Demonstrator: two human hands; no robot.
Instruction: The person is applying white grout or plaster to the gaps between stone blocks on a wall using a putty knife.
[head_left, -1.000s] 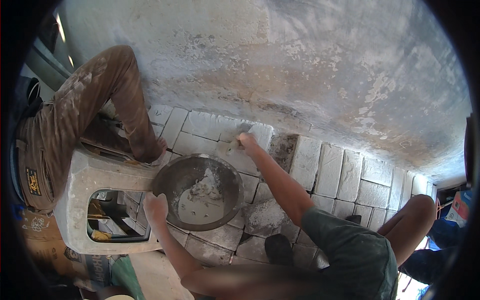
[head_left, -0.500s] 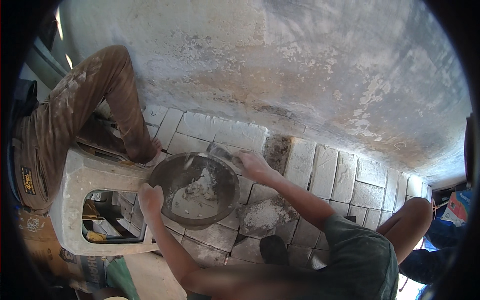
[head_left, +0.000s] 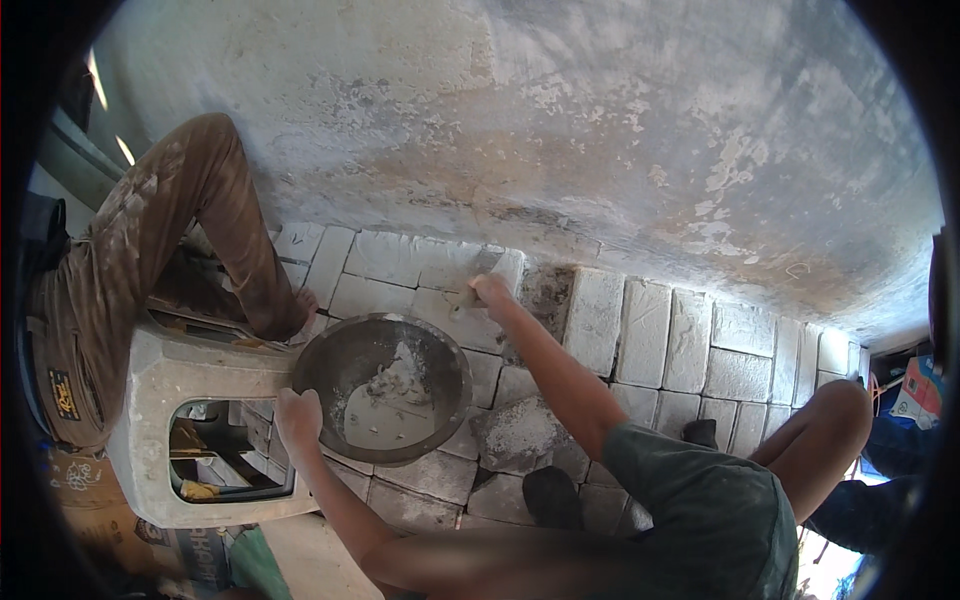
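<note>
A dark round basin (head_left: pixel 455 400) stands on the brick floor, tilted slightly, with pale wet mortar and dry white powder (head_left: pixel 400 385) inside. My left hand (head_left: pixel 300 420) is closed on the basin's left rim. Beyond the basin, my right hand (head_left: pixel 490 290) reaches out to the white-coated pavers by the wall. It is closed round the handle of a flat-bladed scraper (head_left: pixel 488 261), whose blade lies over a paver (head_left: pixel 448 268). The handle is mostly hidden in the fingers.
To the left is a grey plastic stool (head_left: pixel 145 430) on its side. Another person in stained brown trousers (head_left: pixel 170 215) sits there, a bare foot near the basin. A powder-covered slab (head_left: pixel 520 432) lies right of the basin. A peeling wall (head_left: pixel 600 130) runs behind.
My right hand and the scraper have moved from over the basin's far rim out to the pavers near the wall. My left hand stays on the rim.
</note>
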